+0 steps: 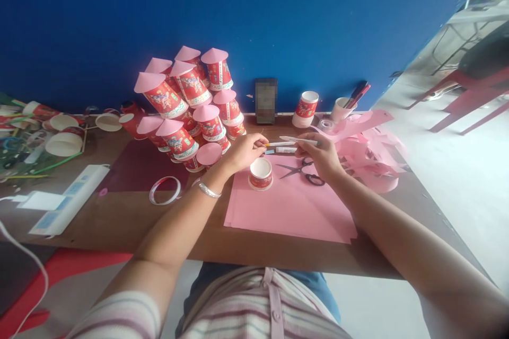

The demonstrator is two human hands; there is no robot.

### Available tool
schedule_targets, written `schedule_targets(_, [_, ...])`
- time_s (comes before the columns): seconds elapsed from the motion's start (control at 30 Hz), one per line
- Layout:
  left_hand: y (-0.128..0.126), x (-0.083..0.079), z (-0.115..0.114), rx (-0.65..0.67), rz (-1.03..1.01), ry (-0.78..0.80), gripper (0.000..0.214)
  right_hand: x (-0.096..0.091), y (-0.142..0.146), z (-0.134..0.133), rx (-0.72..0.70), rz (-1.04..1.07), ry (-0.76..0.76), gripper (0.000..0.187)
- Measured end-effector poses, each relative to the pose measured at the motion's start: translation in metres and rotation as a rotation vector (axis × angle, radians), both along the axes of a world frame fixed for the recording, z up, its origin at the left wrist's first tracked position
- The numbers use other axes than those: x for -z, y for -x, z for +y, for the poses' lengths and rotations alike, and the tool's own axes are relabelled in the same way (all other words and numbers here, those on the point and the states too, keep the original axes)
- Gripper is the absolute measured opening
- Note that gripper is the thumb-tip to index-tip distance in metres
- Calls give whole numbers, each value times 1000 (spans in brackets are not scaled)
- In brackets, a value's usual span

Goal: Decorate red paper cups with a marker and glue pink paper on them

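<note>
My left hand (251, 150) is closed, its fingertips pinching the yellow end of a slim white pen-like stick (283, 143). My right hand (321, 154) is closed around a white pen-like tool (290, 139) whose pointed end faces left. Just below both lies a small white tube (285, 150). A short red paper cup (261, 174) stands mouth up on pink paper sheets (294, 212), in front of my left hand. Black-handled scissors (300, 169) lie spread on the sheets beside and partly under my right hand.
Stacked red cups with pink paper cones (178, 90) stand left of centre. Pink paper scraps (366, 153) heap at right. A phone (266, 100) leans on the blue wall near a cup holding pens (342, 110). A power strip (69, 201) and tape ring (165, 190) lie left.
</note>
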State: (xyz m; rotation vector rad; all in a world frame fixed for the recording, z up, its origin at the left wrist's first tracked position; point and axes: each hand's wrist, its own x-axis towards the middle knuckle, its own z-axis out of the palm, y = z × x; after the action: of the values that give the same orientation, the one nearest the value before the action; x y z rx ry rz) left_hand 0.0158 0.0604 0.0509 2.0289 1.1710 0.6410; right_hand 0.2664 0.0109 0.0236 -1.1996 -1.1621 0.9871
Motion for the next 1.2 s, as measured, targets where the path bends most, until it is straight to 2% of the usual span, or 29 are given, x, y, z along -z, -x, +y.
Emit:
schedule_targets(0.1, [-4, 5, 10, -14, 67, -34, 19, -6, 0, 17, -64, -49, -74, 49])
schedule_targets(0.17, [-9, 11, 20, -30, 141, -154, 27, -13, 2, 32, -89, -71, -151, 51])
schedule_targets(0.27, [-21, 20, 36, -110, 352, -404, 53, -20, 5, 51, -54, -30, -249, 54])
schedule_targets(0.33, [-30, 24, 46, -143, 521, -475, 72, -19, 6, 56, -14, 6, -287, 54])
schedule_targets(0.4, [-40, 25, 55, -131, 555, -488, 82, -14, 6, 56, 9, 25, -291, 51])
schedule_targets(0.57, [-61, 13, 76, -134, 560, -503, 77, 0, 0, 43, -21, 17, -238, 51])
schedule_targets(0.77, [-72, 5, 96, -191, 631, -500, 79, -2, -11, 32, -46, 9, -212, 53])
schedule_targets(1.03, [-67, 7, 91, -187, 785, -507, 83, -2, -17, 27, -63, -6, -186, 49])
schedule_targets(1.2, [-61, 7, 83, -177, 668, -500, 80, -5, -13, 27, -65, 0, -192, 50])
